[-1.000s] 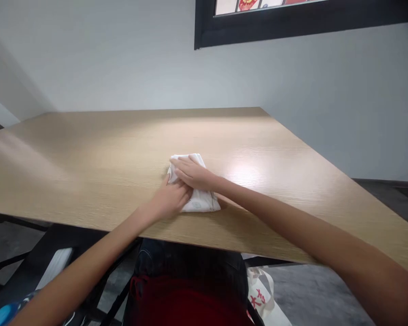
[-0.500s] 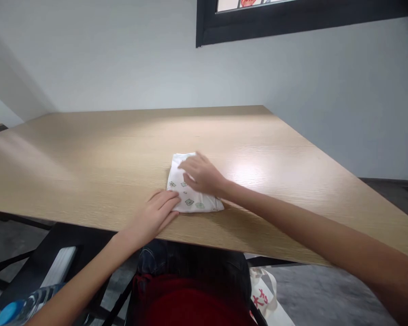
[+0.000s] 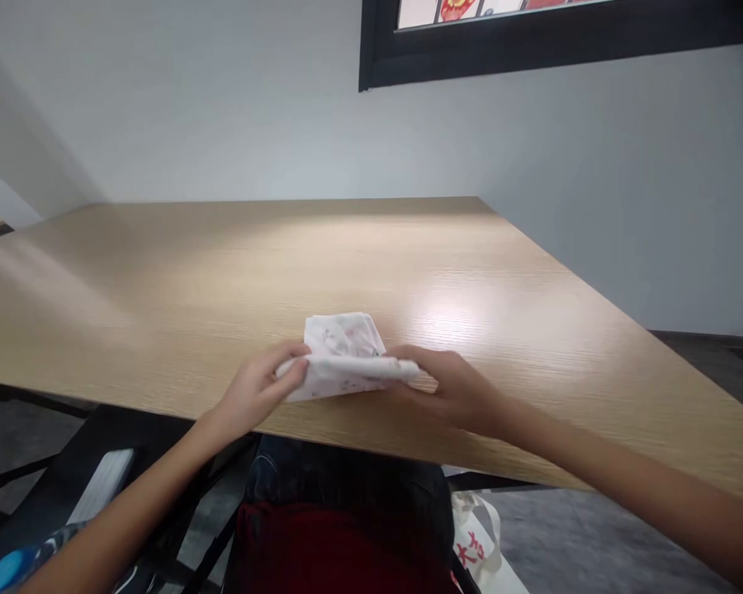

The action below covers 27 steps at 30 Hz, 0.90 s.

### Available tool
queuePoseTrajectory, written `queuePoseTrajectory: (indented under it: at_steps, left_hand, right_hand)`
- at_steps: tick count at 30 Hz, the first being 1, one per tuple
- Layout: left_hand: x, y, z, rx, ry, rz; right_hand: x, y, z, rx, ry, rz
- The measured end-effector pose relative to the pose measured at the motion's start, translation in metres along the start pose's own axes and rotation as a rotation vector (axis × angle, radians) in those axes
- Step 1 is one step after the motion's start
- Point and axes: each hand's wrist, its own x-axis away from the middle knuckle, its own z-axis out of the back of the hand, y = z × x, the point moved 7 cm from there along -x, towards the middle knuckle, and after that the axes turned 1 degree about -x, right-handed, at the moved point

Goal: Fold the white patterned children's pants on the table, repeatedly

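Note:
A white cloth (image 3: 345, 333) with a small printed pattern lies partly on the wooden table, near its front edge. Its near part is lifted into a thick folded edge that runs between my two hands. My left hand (image 3: 266, 375) pinches the left end of that fold, thumb on the near side. At the right end, my right hand (image 3: 449, 384) grips the cloth between thumb and fingers. The far part of the cloth rests flat on the wood, looking slightly blurred. What lies under the fold is hidden.
The light wooden table (image 3: 223, 272) reaches back to a grey wall with a dark window frame (image 3: 470, 62). Below its front edge are a black seat, a bottle with a blue cap (image 3: 6, 571) at left, and a white bag with red writing (image 3: 475, 536) at right.
My right hand has come down from over the cloth to its right end and closed on it. My left hand has gone from lying on the cloth to pinching it. The near edge is now raised.

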Motion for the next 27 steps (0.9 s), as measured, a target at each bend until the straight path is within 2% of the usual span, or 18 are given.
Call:
queuePoseTrajectory:
  at_steps: [2,4,6,8,10,13,15,16,19,22,24,27]
  left_hand:
    - [-0.011,-0.007,0.008,0.054,0.041,0.115]
    - [-0.025,-0.016,0.009,-0.02,0.045,0.167]
    - [-0.039,-0.025,0.004,-0.154,0.003,0.179]
    - [-0.048,-0.032,-0.003,-0.263,-0.035,0.177]
    - [-0.052,-0.033,-0.005,-0.327,-0.019,0.187]
    - [-0.06,-0.019,-0.003,-0.426,0.067,0.195]
    - [-0.07,-0.005,-0.007,-0.466,0.088,0.166]
    - [-0.076,0.0,-0.011,-0.475,0.078,0.144]
    - [-0.089,0.0,-0.03,-0.486,0.019,0.101]
    - [-0.088,-0.016,-0.044,-0.469,-0.013,0.105]
    - [-0.083,-0.027,-0.045,-0.432,-0.032,0.104]
    - [-0.075,-0.033,-0.036,-0.325,-0.105,0.094]
  right_hand:
    - [-0.01,0.013,0.004,-0.183,0.029,-0.21]
    - [-0.02,0.03,0.005,-0.319,0.086,-0.382]
    - [-0.025,0.049,0.004,-0.369,0.14,-0.541]
    - [-0.025,0.062,0.002,-0.31,0.176,-0.633]
    - [-0.027,0.058,0.003,-0.135,0.225,-0.565]
    - [-0.038,0.022,0.002,0.267,0.295,-0.229]
    - [-0.047,0.0,-0.01,0.46,0.268,-0.037]
    - [-0.051,-0.004,-0.017,0.511,0.235,-0.003]
    - [-0.062,0.01,-0.031,0.551,0.112,-0.113]
    - [-0.063,0.035,-0.036,0.527,0.004,-0.242]
    - [-0.059,0.043,-0.033,0.501,-0.025,-0.261]
    - [-0.044,0.043,-0.027,0.419,-0.037,-0.276]
